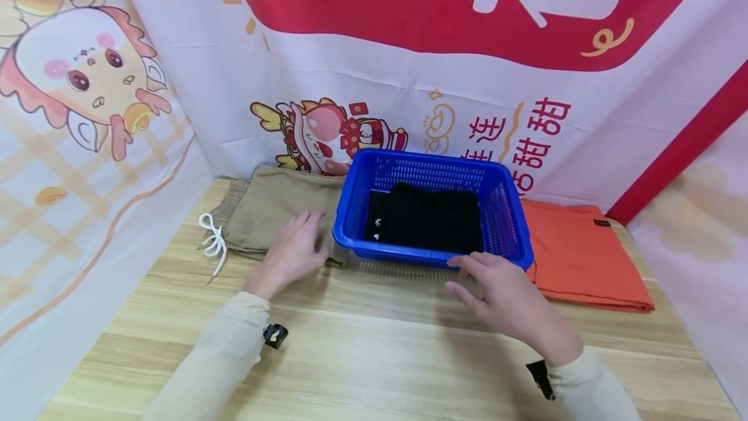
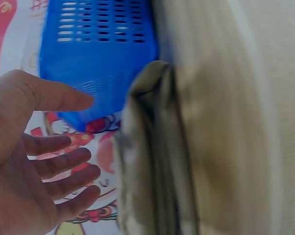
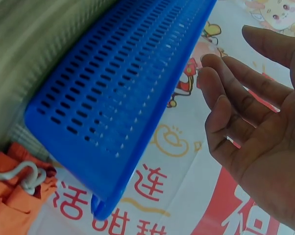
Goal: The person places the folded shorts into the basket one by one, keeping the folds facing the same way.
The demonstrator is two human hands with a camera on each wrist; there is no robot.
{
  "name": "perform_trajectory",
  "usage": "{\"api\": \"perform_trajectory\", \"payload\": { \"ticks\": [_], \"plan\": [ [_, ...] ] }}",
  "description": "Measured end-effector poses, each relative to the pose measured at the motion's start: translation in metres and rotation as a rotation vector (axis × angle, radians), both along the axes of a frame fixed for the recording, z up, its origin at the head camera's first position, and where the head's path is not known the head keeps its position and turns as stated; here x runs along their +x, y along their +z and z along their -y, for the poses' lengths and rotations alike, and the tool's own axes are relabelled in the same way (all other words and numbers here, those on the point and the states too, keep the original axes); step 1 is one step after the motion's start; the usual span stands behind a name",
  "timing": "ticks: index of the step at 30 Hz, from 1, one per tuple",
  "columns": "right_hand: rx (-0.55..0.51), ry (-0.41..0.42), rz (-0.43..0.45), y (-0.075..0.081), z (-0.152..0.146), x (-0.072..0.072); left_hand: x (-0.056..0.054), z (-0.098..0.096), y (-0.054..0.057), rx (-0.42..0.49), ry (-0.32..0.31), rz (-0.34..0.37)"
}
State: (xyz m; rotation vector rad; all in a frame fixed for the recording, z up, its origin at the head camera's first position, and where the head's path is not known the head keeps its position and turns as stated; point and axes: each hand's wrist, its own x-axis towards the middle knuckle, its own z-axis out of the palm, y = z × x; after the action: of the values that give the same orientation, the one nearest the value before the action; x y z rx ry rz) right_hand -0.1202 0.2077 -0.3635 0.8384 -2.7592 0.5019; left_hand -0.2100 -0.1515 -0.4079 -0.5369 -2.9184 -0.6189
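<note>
A blue plastic basket (image 1: pixel 374 251) with perforated walls stands near the back of the table, a folded black garment (image 1: pixel 432 216) lying inside it. My left hand (image 1: pixel 294 249) is over the front right part of folded khaki pants (image 1: pixel 280 203), left of the basket, its fingers spread and holding nothing. The left wrist view shows that palm bare beside the basket's end. At the basket's front right corner hovers my right hand (image 1: pixel 505 301), fingers loosely bent and empty. In the right wrist view its fingertips are apart from the basket wall (image 3: pixel 108 98).
Folded orange shorts (image 1: pixel 584 258) lie right of the basket, with a white drawstring (image 3: pixel 27 176) showing in the right wrist view. Another white drawstring (image 1: pixel 213 242) trails from the khaki pants. A printed cloth backdrop (image 1: pixel 409 96) rises behind the wooden table (image 1: pixel 374 356).
</note>
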Motion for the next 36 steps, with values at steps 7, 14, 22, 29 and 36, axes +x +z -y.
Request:
{"api": "perform_trajectory", "payload": {
  "ticks": [7,14,22,29,36],
  "plan": [
    [0.025,0.030,0.071,-0.007,0.012,0.001,-0.002,-0.005,-0.014,-0.039,0.002,0.012],
    [0.075,0.083,0.120,-0.018,0.030,0.000,-0.003,-0.006,-0.017,-0.058,0.006,0.018],
    [0.062,0.149,0.189,-0.037,0.066,-0.005,-0.009,0.015,-0.009,-0.036,0.047,0.058],
    [0.014,0.165,0.311,-0.049,0.105,-0.017,-0.024,0.052,0.004,0.021,0.155,0.032],
    [-0.036,0.138,0.447,-0.055,0.134,-0.028,-0.040,0.090,0.013,0.051,0.281,0.066]
  ]
}}
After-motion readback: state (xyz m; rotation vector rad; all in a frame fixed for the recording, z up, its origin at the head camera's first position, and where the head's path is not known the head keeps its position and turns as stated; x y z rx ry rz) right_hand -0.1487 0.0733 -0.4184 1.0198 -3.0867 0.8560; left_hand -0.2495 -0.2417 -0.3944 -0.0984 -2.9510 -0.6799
